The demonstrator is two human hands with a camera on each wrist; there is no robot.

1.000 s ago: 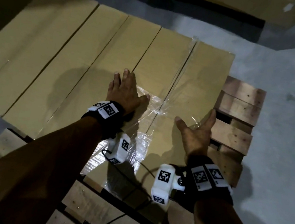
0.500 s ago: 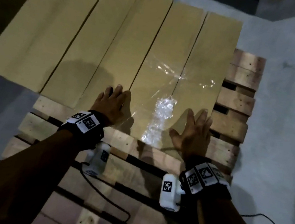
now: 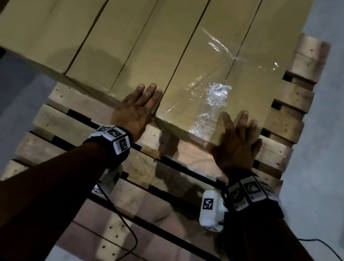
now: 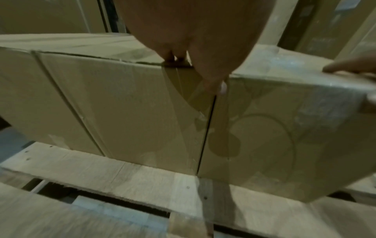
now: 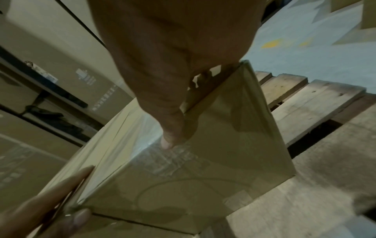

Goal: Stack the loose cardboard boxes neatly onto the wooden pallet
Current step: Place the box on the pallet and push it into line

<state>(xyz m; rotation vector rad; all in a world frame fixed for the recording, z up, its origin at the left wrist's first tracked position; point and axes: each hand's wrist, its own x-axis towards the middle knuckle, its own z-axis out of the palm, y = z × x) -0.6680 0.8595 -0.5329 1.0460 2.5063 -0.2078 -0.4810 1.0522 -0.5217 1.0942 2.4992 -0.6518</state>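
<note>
Under both wrists, wooden pallet (image 3: 75, 121), near slats bare, far part loaded. Ahead of the fingers, long cardboard boxes (image 3: 106, 21) laid side by side, likely for a tight, level row. Rightmost pair film-wrapped (wrapped box (image 3: 235, 79)), near end flush with neighbours, probably being squared up. Left hand (image 3: 135, 112) spread flat on the top edge; right hand (image 3: 237, 139) likewise spread, fingers straight, thumb down the end face, gripping nothing

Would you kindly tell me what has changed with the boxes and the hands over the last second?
The wrapped boxes slid away from the person across the pallet, baring more slats. The left hand and right hand went from flat on top to the near edge, fingers over the rim. The other boxes stayed alongside.
</note>
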